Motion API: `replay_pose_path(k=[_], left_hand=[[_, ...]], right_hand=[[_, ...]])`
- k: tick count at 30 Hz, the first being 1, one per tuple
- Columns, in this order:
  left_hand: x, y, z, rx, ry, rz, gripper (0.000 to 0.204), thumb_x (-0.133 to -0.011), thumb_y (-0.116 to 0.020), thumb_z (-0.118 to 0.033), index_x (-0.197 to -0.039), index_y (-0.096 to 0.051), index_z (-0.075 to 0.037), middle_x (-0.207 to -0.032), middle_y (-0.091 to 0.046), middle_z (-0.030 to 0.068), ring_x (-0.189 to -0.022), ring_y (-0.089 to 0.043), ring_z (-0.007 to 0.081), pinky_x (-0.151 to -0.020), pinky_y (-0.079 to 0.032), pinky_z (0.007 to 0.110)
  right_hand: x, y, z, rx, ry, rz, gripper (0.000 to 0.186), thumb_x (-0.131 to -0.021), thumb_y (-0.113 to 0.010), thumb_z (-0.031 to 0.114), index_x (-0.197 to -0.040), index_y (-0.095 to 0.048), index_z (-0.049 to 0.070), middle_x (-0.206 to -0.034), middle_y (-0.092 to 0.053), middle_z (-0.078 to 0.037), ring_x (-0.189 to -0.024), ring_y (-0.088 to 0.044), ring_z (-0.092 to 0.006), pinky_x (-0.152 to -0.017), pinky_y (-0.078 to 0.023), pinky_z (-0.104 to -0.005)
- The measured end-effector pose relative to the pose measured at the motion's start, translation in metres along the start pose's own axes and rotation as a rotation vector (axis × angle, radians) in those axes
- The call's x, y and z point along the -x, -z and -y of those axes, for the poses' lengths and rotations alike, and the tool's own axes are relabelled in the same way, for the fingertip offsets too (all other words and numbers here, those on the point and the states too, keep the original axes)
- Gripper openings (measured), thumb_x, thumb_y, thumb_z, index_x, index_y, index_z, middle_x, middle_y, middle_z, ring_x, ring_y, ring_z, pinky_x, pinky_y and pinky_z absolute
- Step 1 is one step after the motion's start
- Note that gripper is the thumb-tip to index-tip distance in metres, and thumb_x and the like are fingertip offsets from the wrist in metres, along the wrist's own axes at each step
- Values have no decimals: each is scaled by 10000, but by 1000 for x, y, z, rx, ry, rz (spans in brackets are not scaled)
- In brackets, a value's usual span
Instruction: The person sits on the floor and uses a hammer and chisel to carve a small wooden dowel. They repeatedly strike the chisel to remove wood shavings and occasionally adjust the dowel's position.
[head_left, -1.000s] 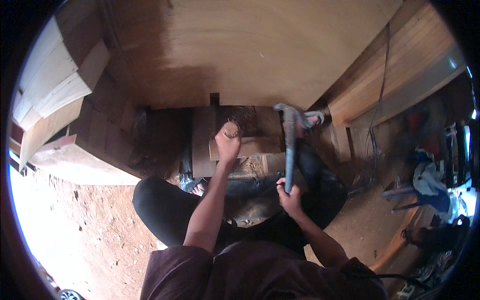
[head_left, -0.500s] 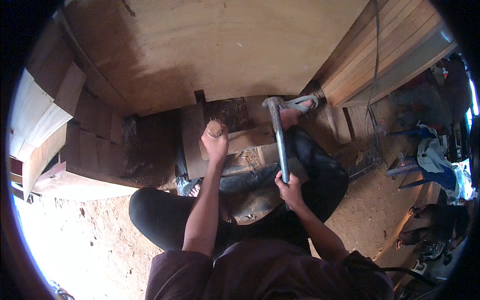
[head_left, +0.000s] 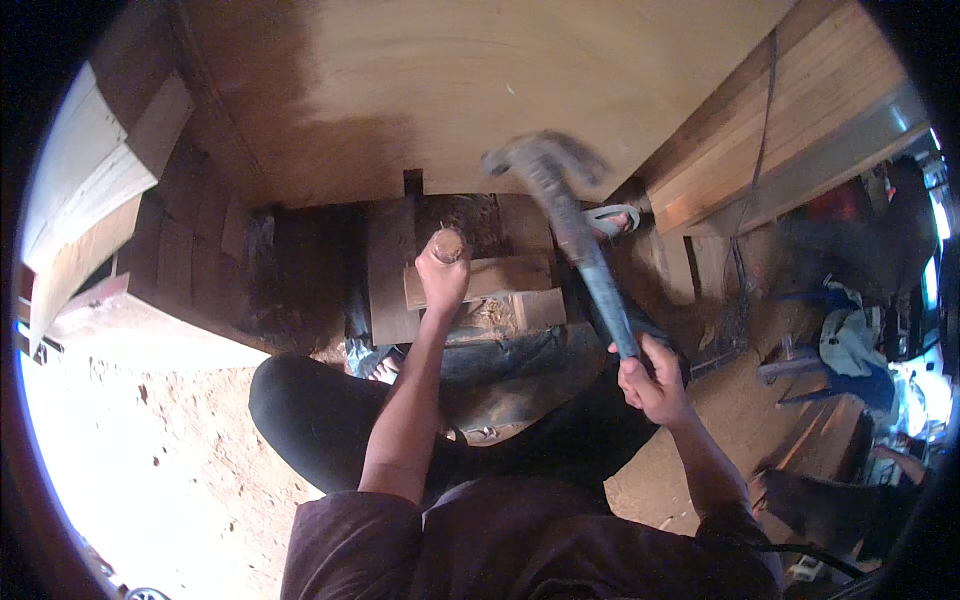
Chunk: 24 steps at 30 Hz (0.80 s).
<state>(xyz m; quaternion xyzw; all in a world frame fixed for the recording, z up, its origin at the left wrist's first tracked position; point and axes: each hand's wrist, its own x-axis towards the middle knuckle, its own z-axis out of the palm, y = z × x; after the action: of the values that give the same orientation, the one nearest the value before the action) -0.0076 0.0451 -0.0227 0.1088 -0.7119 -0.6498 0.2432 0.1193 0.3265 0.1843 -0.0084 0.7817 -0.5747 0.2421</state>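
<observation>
My left hand (head_left: 443, 280) is wrapped round the upright wooden handle of a chisel (head_left: 448, 244); I see its worn round end from above, and the blade is hidden below my fist. Under and beside it lies a wooden block (head_left: 485, 280), with shavings in a hollow next to a paler piece (head_left: 540, 308). In my right hand (head_left: 652, 383) is a claw hammer (head_left: 578, 235), gripped near the end of its handle. The hammer's head is raised, up and to the right of the chisel, slightly blurred and apart from it.
A large plywood panel (head_left: 450, 90) stands just beyond the work. Stacked boards (head_left: 85, 190) are at the left and long planks (head_left: 790, 110) at the right, with a cable (head_left: 768, 130) hanging past them. My bent legs (head_left: 320, 415) flank the work. Another person (head_left: 830, 510) is at the lower right.
My right hand has moved right, and the hammer has swung up, its head looking larger and tilted left. My left hand still holds the chisel, in nearly the same place over the wood.
</observation>
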Motion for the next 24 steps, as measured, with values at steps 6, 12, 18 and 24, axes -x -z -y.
replay_pose_path(k=[6,12,18,24], left_hand=[[0,1,-1,-31,46,35,113,-835,-694,-69,-866,-637,23,-773,-674,158,-716,-638,175,-697,-514,346],[-1,-3,-1,65,47,20,119,-834,-699,-76,-870,-641,22,-813,-684,167,-736,-649,186,-694,-517,352],[-1,1,0,-30,25,42,129,-833,-698,-81,-861,-630,26,-785,-666,193,-722,-656,201,-689,-516,357],[-1,-2,1,-17,42,25,138,-833,-699,-91,-870,-636,26,-783,-659,203,-726,-668,219,-702,-520,354]], right_hand=[[-1,-24,-11,-59,166,31,348,-1058,-500,346,-1213,-477,35,-667,-422,13,-497,-369,-43,-460,-346,-219],[-22,-22,-22,494,-80,-7,312,-1022,-583,348,-1005,-607,37,-670,-552,-8,-604,-531,-107,-568,-455,-321],[-5,-18,6,48,58,-45,303,-1034,-552,361,-1026,-550,59,-666,-485,22,-529,-426,-45,-464,-365,-227],[0,-19,9,-91,162,4,268,-1061,-495,322,-1067,-482,54,-650,-436,12,-489,-377,-42,-441,-339,-212]])
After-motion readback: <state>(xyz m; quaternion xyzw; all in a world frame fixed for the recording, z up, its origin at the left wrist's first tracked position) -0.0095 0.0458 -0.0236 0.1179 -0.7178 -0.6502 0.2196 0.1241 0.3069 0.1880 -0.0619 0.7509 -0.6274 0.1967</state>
